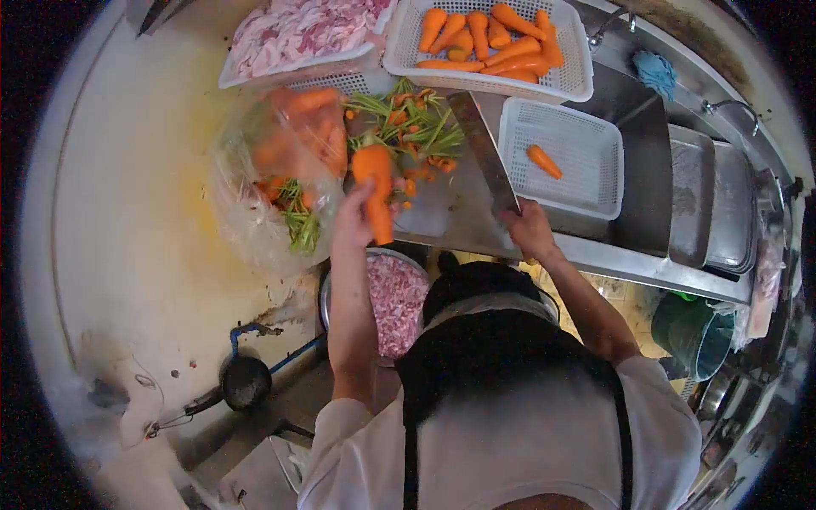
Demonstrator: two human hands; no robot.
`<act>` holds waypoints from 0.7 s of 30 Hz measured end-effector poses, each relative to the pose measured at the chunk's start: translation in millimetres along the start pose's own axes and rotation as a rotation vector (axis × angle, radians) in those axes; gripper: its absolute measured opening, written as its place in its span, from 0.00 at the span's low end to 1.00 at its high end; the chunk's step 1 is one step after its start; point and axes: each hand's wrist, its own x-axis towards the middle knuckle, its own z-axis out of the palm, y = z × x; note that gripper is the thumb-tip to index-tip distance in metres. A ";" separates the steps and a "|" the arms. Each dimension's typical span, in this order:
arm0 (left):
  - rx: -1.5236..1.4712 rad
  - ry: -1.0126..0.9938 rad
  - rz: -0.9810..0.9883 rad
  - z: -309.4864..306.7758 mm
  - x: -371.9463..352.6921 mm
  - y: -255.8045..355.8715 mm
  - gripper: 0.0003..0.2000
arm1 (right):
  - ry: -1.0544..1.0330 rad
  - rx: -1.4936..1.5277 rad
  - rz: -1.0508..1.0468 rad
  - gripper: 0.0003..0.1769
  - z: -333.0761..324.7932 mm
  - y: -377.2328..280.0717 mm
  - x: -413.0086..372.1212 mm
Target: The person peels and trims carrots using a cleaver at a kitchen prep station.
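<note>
My left hand [355, 214] is closed around a large orange carrot [374, 183], held upright in the view over the counter's front edge. In my right hand [529, 228] is the handle of a cleaver [484, 149], its long dark blade pointing away from me. Cut green carrot tops [408, 119] with orange stubs lie in a heap on the steel counter [459, 204] just beyond the carrot. Left of my left hand, a clear plastic bag [242, 200] holds more carrots and leafy tops. A white basket [605, 183] with one carrot [544, 161] in it stands right of the blade.
A white basket [578, 81] of several carrots stands at the back beside a tray of raw meat [310, 38]. Below the counter is a bowl of chopped meat [395, 302]. Taps [612, 24] and a blue cloth [654, 75] are at the right; a green bucket [701, 336] stands lower right.
</note>
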 end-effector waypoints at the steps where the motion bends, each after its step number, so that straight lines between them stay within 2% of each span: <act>1: 0.149 0.098 -0.080 3.1 6.1 -6.7 0.31 | 0.048 -0.061 -0.080 0.17 -1.1 -1.5 -1.0; 2: 0.148 0.091 -0.083 7.1 11.3 -16.7 0.31 | 0.095 -0.123 -0.160 0.19 -2.1 -3.7 -1.8; 3: 0.434 0.172 0.046 19.0 15.0 -26.8 0.32 | 0.104 -0.123 -0.155 0.19 -3.3 -9.0 -3.9; 4: 0.719 0.253 0.174 26.4 14.9 -34.1 0.34 | 0.164 -0.102 -0.352 0.20 -3.4 -16.7 -9.6; 5: 0.709 0.242 0.165 29.5 11.9 -37.3 0.40 | 0.224 -0.078 -0.543 0.22 -2.8 -24.6 -16.8; 6: 0.713 0.233 0.149 16.7 12.1 -45.9 0.40 | 0.231 -0.073 -0.526 0.22 -5.1 -36.1 -24.9; 8: 1.468 0.218 0.249 -26.9 15.9 -65.9 0.39 | 0.046 -0.180 -0.543 0.27 -10.1 -57.6 -36.8; 9: 1.470 0.203 0.245 -34.9 11.5 -67.3 0.39 | 0.055 -0.284 -0.580 0.30 -5.9 -57.4 -36.2; 11: 1.891 0.134 0.182 -44.1 0.0 -68.3 0.26 | 0.056 -0.314 -0.598 0.30 0.3 -63.4 -37.5; 16: 1.790 0.156 0.155 -35.3 -24.0 -59.8 0.28 | 0.025 -0.387 -0.626 0.29 9.2 -73.4 -34.0; 18: 1.737 0.176 0.141 -33.1 -33.9 -53.3 0.29 | 0.052 -0.324 -0.749 0.27 12.0 -72.8 -31.5; 21: 1.654 0.200 0.123 -26.6 -41.8 -50.5 0.30 | 0.063 -0.323 -0.779 0.28 17.1 -74.0 -30.6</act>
